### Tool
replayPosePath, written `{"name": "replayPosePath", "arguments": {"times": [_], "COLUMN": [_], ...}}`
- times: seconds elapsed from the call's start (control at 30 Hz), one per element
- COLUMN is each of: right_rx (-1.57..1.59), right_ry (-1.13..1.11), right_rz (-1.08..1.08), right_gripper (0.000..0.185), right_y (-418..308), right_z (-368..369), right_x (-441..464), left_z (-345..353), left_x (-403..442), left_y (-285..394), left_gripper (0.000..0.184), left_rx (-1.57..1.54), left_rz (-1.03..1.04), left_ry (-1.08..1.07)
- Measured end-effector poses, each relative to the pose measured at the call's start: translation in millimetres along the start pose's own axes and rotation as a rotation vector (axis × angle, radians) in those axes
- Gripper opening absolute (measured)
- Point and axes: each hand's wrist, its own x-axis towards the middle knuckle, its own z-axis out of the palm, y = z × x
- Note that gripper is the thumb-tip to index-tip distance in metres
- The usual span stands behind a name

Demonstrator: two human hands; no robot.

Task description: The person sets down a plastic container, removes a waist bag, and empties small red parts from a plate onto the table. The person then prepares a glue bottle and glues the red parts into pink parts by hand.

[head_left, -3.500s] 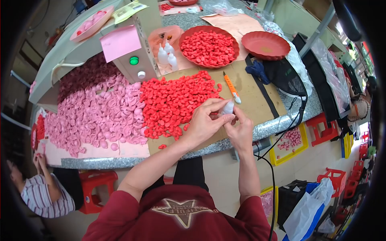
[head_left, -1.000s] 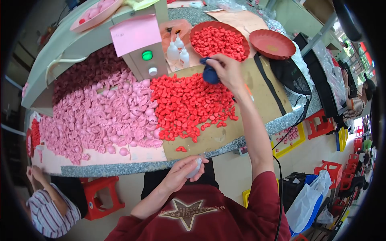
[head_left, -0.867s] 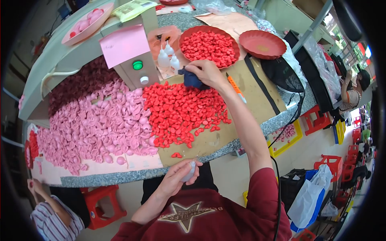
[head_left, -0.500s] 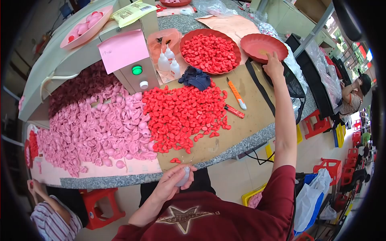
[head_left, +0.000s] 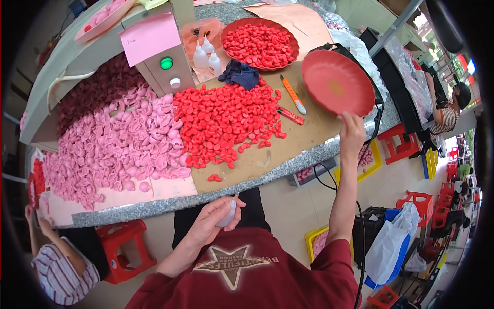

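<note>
Close to my body, below the table edge, my left hand (head_left: 213,221) is closed round a small whitish bottle (head_left: 227,213). My right hand (head_left: 352,131) pinches the near rim of a red scalloped plate (head_left: 334,85), which is tilted over the right part of the brown board. Small red pieces (head_left: 226,121) lie heaped on the board, beside a large spread of pink pieces (head_left: 116,149). A dark blue cloth (head_left: 240,75) rests at the back of the red heap. An orange cutter (head_left: 293,95) and a red marker (head_left: 290,116) lie between heap and plate.
Behind the heap stand white squeeze bottles (head_left: 201,55) and a red plate full of red pieces (head_left: 261,43). A machine post with a green button (head_left: 166,63) rises at the back left. A co-worker's arms (head_left: 46,226) show at the far left. A black cable hangs at the right.
My right hand has moved from the dark blue cloth, now lying on the heap, to the red plate. The plate has come nearer and tilted. The bottle stays in my left hand.
</note>
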Motion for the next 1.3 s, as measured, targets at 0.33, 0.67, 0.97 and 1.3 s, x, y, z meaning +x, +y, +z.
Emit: {"name": "replayPosePath", "arguments": {"times": [0.33,0.67,0.97,1.3], "right_rx": [0.119,0.596,0.335,0.095], "right_ry": [-0.198,-0.286,-0.208,-0.491], "right_rz": [0.042,0.384,0.166,0.094], "right_gripper": [0.012,0.013,0.015,0.023], "right_y": [-53,-132,-146,-160], "right_z": [-17,-41,35,69], "right_x": [-50,-32,-11,44], "left_z": [1,-7,-17,-29], "left_x": [-15,-19,-35,-55], "left_y": [-7,-4,-10,-19], "left_gripper": [0.032,0.034,0.034,0.034], "left_rx": [0.001,0.024,0.007,-0.06], "left_rz": [-0.016,0.032,0.041,0.094], "left_ry": [0.028,0.082,0.109,0.164]}}
